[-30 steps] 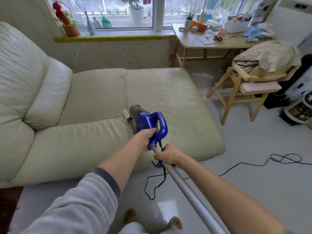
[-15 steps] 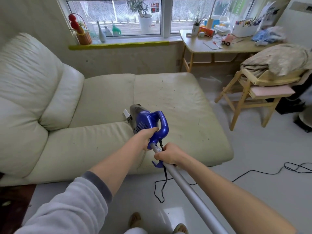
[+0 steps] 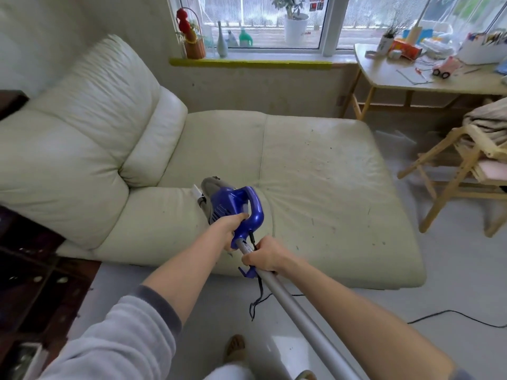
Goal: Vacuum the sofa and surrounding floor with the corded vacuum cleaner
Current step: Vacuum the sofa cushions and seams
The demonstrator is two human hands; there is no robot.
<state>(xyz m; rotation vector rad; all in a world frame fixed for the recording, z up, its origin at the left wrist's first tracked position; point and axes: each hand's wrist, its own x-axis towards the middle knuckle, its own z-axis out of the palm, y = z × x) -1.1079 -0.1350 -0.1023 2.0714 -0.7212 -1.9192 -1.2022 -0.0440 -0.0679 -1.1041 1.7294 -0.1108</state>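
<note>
Where the silver tube (image 3: 296, 303) runs up from the lower frame edge: right hand (image 3: 264, 256) wrapped around it, left hand (image 3: 229, 229) curled through the blue loop handle of the corded vacuum cleaner (image 3: 230, 205). Black cord (image 3: 450, 315) trailing across pale floor (image 3: 452, 270). Nozzle end resting on cream leather sofa (image 3: 301, 171), speckled with crumbs. Beyond, wooden table (image 3: 389, 78) beneath window (image 3: 274, 20).

A home living room is shown. A cream sofa (image 3: 247, 165) is set under a window (image 3: 274, 20), on whose sill a basket (image 3: 193, 42) and bottles (image 3: 222, 43) are kept. A cluttered wooden table (image 3: 406, 78) and a wooden chair (image 3: 463, 171) draped with cloth are placed beside it.
</note>
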